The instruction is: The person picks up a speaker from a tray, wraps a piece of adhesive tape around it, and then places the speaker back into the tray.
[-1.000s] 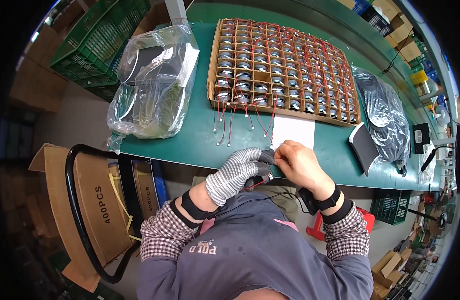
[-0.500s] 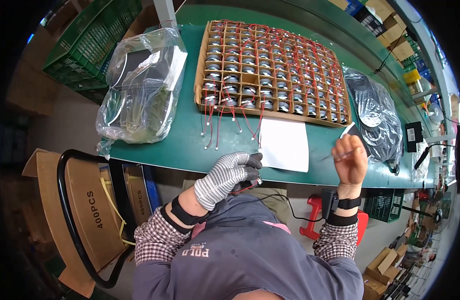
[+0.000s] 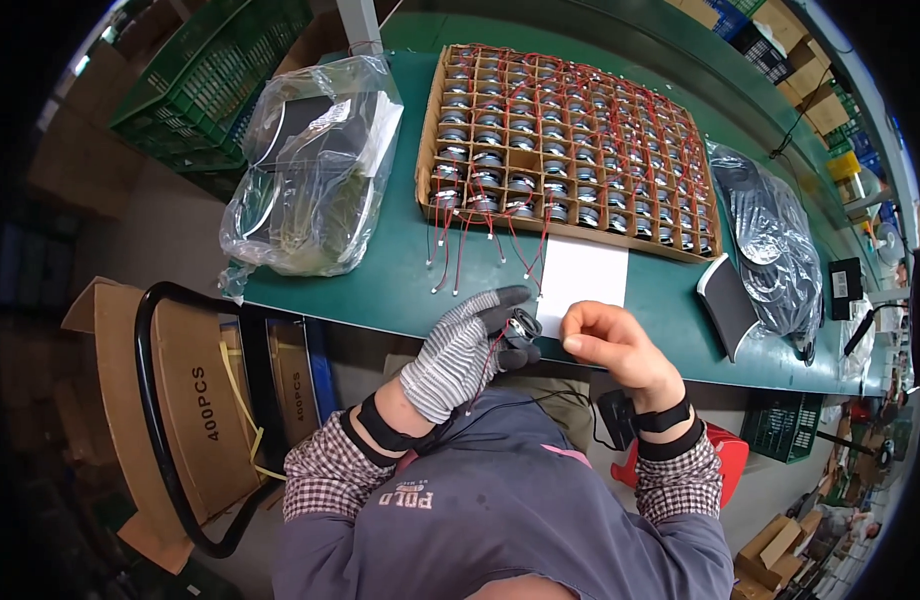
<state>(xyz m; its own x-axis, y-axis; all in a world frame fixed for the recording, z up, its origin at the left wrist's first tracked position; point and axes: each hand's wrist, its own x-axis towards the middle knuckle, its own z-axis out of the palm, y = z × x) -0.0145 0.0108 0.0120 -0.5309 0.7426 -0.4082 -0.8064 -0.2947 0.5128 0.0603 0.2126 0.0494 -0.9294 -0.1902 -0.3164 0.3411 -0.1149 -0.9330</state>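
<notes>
My left hand [image 3: 470,345], in a grey striped glove with dark fingertips, holds a small round speaker [image 3: 523,326] above the table's front edge. A red wire [image 3: 488,372] hangs from the speaker past the glove. My bare right hand [image 3: 620,345] is just to the right of the speaker, apart from it. Its fingers are curled, with thumb and forefinger pinched together; whatever they hold, if anything, is too small to make out. Beyond my hands stands a divided cardboard tray [image 3: 570,228] filled with similar speakers, their red wires and white plugs trailing over its front side.
A white sheet [image 3: 586,275] lies before the tray. To the right are a black curved panel [image 3: 728,308] and bagged dark parts [image 3: 775,240]. A plastic-wrapped bundle [image 3: 315,180] sits left on the green table [image 3: 345,300]. A chair [image 3: 150,400] and cartons stand lower left.
My right hand has moved left from the black panel toward the speaker. My left hand has turned, bringing the speaker into plain view. The whole view has shifted slightly.
</notes>
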